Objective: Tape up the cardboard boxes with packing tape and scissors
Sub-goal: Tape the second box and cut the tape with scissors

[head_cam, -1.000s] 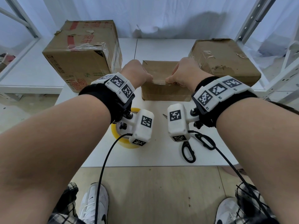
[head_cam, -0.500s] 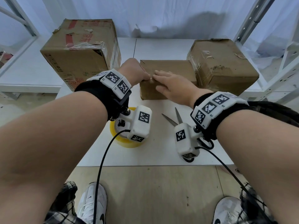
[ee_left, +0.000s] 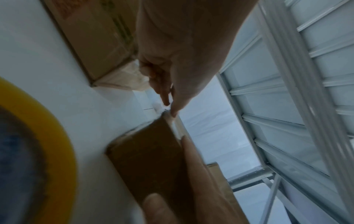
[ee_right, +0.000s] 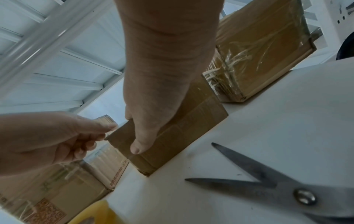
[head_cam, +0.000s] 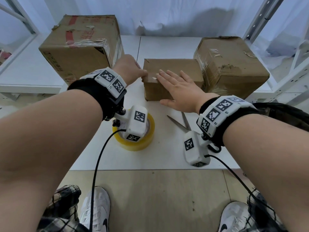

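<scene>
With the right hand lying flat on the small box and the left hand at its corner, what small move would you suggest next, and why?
Probably slide the flat right hand along the small cardboard box's top to press the clear tape down. The left hand pinches the tape end at the box's corner, while the scissors and tape roll lie unused.

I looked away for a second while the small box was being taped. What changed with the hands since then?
The right hand opened from a curled grip at the box's front top edge and now lies flat on the small box, fingers pointing left. The left hand stayed at the box's left corner, fingers pinching there. The tape roll, scissors and the two big boxes have not moved.
</scene>
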Available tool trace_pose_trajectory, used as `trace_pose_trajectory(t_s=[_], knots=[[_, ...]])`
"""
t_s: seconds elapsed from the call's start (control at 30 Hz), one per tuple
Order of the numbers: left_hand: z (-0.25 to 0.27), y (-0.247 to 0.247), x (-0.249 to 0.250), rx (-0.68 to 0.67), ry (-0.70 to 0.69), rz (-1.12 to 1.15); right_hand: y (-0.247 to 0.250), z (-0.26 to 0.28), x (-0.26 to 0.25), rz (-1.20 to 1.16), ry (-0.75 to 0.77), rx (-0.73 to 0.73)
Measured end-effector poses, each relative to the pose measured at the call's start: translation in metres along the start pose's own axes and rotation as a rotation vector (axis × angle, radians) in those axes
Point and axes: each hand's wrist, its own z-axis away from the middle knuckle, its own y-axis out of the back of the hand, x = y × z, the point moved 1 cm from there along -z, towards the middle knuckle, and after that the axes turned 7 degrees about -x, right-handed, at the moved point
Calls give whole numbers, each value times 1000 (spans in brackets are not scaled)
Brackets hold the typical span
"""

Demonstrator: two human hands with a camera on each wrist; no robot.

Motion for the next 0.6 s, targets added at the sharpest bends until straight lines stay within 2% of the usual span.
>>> trace_pose_trajectory(t_s=[0.1,0.17,0.3,0.5,0.6], knots=[[11,-3,-4,22,-179,88,1,-3,-3,-13,-12,47],[16,-7,-5,-25,-264,13,2,-6,-7,-10,-3,120],[21,-15,-13,-7,-271,-282,1,-10,-13,-65,8,200],[25,-14,-21,90,-365,-437,-6,1,12,-132,-113,273],[26,-14,-18,98,-399,-448,-5,3,14,-160,-148,290]])
